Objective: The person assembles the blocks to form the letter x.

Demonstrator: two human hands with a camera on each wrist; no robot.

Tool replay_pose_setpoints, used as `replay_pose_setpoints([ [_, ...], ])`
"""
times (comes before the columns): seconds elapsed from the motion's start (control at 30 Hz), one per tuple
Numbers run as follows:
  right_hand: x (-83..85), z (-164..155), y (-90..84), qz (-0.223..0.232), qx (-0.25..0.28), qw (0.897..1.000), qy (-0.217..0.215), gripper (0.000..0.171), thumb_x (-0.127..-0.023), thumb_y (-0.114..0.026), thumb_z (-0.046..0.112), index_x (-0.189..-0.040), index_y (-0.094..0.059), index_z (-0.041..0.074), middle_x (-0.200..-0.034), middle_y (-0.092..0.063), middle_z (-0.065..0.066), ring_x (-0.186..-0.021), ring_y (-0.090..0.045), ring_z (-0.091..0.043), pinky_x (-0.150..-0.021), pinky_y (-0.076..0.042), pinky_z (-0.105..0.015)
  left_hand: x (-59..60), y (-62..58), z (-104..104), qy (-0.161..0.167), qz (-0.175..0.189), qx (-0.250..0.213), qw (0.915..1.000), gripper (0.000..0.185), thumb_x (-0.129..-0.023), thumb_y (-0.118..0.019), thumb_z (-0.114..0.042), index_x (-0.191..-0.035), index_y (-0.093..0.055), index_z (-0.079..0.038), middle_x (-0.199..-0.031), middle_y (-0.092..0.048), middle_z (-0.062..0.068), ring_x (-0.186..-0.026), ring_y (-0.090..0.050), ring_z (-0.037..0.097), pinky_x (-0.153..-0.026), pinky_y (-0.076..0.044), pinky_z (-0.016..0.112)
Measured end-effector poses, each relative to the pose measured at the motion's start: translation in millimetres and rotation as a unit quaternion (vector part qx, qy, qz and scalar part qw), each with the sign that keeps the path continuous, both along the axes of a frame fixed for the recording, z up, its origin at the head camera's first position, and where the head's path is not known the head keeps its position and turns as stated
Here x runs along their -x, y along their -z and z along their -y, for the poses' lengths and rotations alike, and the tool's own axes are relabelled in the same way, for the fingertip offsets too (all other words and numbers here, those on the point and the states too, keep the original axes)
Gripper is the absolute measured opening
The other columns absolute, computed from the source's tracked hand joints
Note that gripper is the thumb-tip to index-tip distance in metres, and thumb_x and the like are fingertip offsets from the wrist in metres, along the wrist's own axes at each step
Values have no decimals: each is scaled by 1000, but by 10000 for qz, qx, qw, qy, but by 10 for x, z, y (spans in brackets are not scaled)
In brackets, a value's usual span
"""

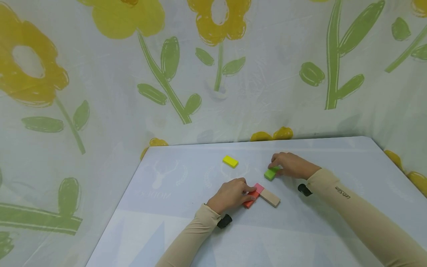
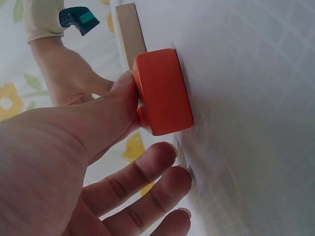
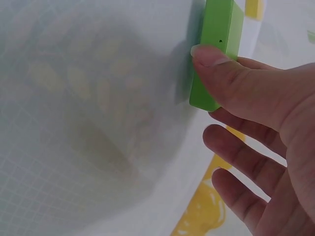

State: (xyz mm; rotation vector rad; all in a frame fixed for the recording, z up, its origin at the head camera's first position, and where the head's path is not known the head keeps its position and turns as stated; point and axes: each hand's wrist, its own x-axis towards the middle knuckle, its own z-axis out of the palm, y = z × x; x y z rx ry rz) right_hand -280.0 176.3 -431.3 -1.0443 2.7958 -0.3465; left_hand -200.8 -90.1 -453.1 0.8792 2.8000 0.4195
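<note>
Nearest us, our left hand pinches the orange block, which lies beside the pink block and wooden block. Farther right, our right hand grips the green block by its long sides. We judge these blocks light, stiff and smooth. Farthest lies the yellow block.
</note>
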Motion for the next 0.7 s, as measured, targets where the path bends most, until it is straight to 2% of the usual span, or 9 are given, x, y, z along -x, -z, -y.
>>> replay_pose_setpoints([
  [0.7, -76, 66, -21, 7, 7, 9999, -153, 32, -84, -84, 9, -116, -80, 11, -112, -72, -7, -100, -67, -24, -93, -58, -46, 5, -9, 3, 24, -16, 9, 10000, 42, -95, -76, -37, -134, -70, -25, -92, -62, -4, -72, -46, 5, -56, -35, 16],
])
